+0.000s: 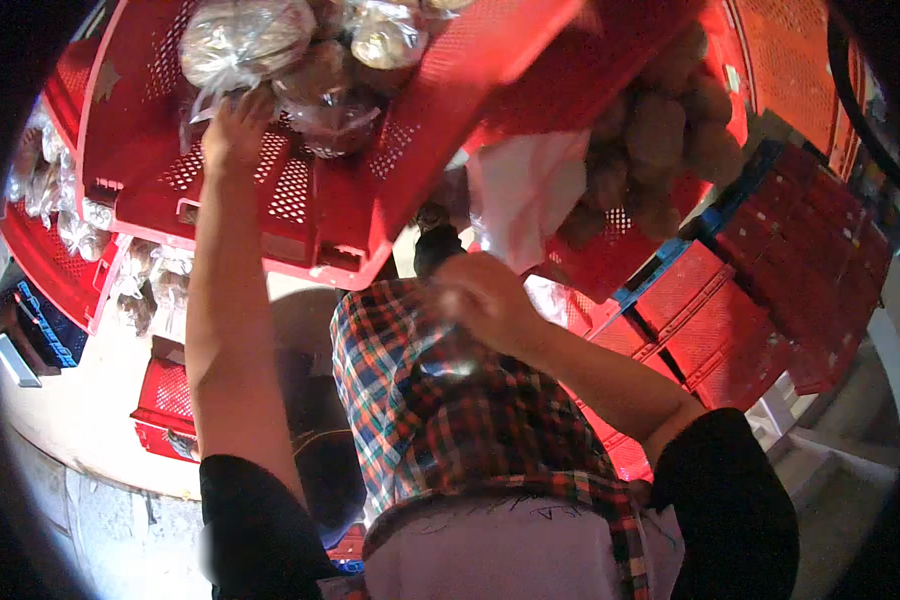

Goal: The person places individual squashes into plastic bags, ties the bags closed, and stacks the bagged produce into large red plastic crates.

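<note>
My left hand [241, 126] reaches into a red perforated plastic crate [139, 161]. Its fingers are at the gathered end of a clear plastic bag [246, 41] with pale brown, rounded contents; whether they grip it is unclear. Other clear bags [337, 124] of brown items lie beside it in the crate. Motion blurs my right hand [487, 300], which hovers over the plaid apron [450, 420] on my lap, and its fingers cannot be made out. Just beyond it, a whitish plastic bag [525, 191] hangs at the edge of a second red crate [615, 259] holding loose brown oval items [656, 131].
Stacked red crates [690, 315] stand at the right, with a blue edge [656, 270] between them. More filled clear bags [82, 232] are in and below crates at the left. A smaller red crate [166, 397] sits on the pale floor [82, 405].
</note>
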`<move>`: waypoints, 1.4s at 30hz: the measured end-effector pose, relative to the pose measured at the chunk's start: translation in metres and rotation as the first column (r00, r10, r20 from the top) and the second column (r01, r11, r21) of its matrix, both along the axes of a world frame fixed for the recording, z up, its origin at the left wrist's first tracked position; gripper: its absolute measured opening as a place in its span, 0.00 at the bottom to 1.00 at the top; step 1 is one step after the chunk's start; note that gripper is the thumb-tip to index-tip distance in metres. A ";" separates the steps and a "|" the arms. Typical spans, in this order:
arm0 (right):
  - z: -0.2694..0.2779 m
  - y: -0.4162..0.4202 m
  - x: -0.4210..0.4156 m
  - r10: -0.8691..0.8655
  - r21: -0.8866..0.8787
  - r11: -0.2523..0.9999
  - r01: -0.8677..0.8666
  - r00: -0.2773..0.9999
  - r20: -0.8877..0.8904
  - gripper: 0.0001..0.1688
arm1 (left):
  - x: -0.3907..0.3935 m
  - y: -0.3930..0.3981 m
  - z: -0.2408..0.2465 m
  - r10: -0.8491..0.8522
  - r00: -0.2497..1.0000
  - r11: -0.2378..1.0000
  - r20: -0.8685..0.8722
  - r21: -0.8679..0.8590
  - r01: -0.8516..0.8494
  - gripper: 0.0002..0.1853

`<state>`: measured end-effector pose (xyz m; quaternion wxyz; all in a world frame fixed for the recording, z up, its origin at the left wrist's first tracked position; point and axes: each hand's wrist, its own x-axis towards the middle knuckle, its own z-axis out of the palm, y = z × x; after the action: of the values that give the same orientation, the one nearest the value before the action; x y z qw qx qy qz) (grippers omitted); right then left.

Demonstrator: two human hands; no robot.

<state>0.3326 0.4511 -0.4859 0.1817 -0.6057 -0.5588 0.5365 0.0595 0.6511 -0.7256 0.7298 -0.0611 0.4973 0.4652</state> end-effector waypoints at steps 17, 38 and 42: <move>-0.085 -0.066 0.108 -0.512 0.061 0.858 0.510 0.843 0.164 0.08 | 0.218 -0.261 0.209 -0.455 0.439 0.819 -0.775 -0.170 0.548 0.12; -0.093 -0.124 0.181 -0.701 -0.078 0.710 0.700 0.690 -0.183 0.19 | 0.269 -0.256 0.178 0.096 -0.375 -0.154 -0.922 -0.386 0.910 0.23; -0.084 -0.187 0.290 -0.835 -0.044 0.549 0.834 0.548 -0.040 0.18 | 0.272 -0.266 0.166 0.178 -0.403 -0.135 -0.898 -0.428 0.894 0.21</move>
<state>0.6227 0.2637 -0.5704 0.4242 -0.7847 -0.1937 0.4085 0.3312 0.3847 -0.5597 0.2331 0.8857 0.3999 -0.0346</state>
